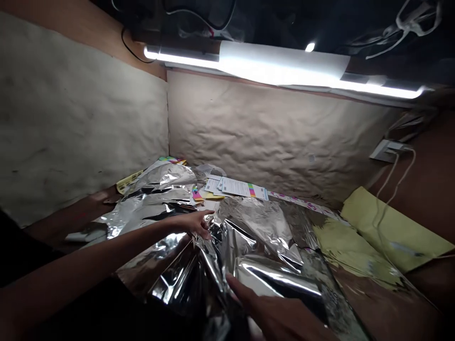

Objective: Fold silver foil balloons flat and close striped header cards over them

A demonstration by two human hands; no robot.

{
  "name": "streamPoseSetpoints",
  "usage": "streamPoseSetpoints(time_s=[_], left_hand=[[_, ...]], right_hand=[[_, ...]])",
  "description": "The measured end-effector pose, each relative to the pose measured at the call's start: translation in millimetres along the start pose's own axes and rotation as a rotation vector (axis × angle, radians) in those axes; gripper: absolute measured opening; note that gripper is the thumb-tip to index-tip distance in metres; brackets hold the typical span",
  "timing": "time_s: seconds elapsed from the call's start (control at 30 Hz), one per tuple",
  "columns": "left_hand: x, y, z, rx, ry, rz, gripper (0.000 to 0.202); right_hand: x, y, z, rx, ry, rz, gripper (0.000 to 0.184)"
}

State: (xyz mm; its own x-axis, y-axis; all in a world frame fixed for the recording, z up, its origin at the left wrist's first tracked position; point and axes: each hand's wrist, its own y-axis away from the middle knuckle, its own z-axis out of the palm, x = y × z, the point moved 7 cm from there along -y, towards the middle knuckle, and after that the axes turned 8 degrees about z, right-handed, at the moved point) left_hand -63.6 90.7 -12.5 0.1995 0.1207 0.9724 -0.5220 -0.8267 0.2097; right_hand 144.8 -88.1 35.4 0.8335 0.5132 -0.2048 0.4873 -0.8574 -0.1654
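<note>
Silver foil (256, 232) runs toward the wall (270, 132) under left hand (194, 222), right hand (273, 317)

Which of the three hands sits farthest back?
The hand at the silver foil's left edge, beyond the left hand on the folds and the right hand in the foreground.

Quick count from where I stand

Three hands in sight: the person's left hand (194, 223), right hand (273, 317), and a third hand (103, 195) beyond the foil, seemingly a second person's. One heap of crumpled silver foil (263, 227), one lit strip lamp (284, 66), one wall socket plate (386, 150), two paper-lined walls (270, 132), one yellow-green sheet (391, 227)
</note>
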Motion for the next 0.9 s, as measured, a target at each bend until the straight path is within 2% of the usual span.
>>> streamPoseSetpoints(time_s=[0.07, 0.13, 0.2, 0.27, 0.33, 0.4, 0.47, 0.53, 0.67, 0.73, 0.8, 0.87, 0.9], left_hand=[[8, 9, -17.6, 0.028, -0.009, 0.009, 0.100], [14, 25, -36.6, 0.100, -0.007, 0.041, 0.087], [16, 51, -57.5, 0.253, -0.081, 0.078, 0.079], [7, 85, -67.0, 0.364, -0.189, 0.057, 0.075], [-12, 117, -56.4, 0.338, -0.239, -0.031, 0.077], [-32, 144, -33.6, 0.272, -0.206, -0.102, 0.079], [-42, 162, -12.8, 0.268, -0.209, -0.087, 0.084], [-44, 169, -0.7, 0.307, -0.285, -0.034, 0.084], [-39, 162, 1.6, 0.358, -0.444, -0.006, 0.048], [-31, 157, -2.9, 0.380, -0.510, 0.011, 0.042], [-19, 155, -8.7, 0.444, -0.612, 0.056, 0.039], [-12, 157, -12.6, 0.499, -0.657, 0.072, 0.038], [-12, 159, -12.6, 0.491, -0.629, 0.055, 0.039]], right_hand=[[-1, -16, 18, -0.078, -0.044, -0.115, 0.070], [9, -22, 36, -0.139, -0.063, -0.175, 0.084], [29, -19, 56, -0.171, -0.065, -0.175, 0.084], [51, -10, 77, -0.166, -0.061, -0.145, 0.082], [66, 0, 97, -0.135, -0.048, -0.123, 0.081], [68, 7, 111, -0.079, -0.025, -0.128, 0.084], [55, 9, 118, -0.024, -0.025, -0.169, 0.090], [34, 5, 119, 0.001, -0.062, -0.202, 0.094], [-12, -12, 110, 0.012, -0.182, -0.159, 0.085], [-27, -18, 103, 0.022, -0.238, -0.140, 0.081], [-32, -19, 97, 0.042, -0.232, -0.160, 0.082], [-27, -13, 94, 0.083, -0.135, -0.230, 0.084], [-21, -7, 94, 0.108, -0.068, -0.273, 0.084]])
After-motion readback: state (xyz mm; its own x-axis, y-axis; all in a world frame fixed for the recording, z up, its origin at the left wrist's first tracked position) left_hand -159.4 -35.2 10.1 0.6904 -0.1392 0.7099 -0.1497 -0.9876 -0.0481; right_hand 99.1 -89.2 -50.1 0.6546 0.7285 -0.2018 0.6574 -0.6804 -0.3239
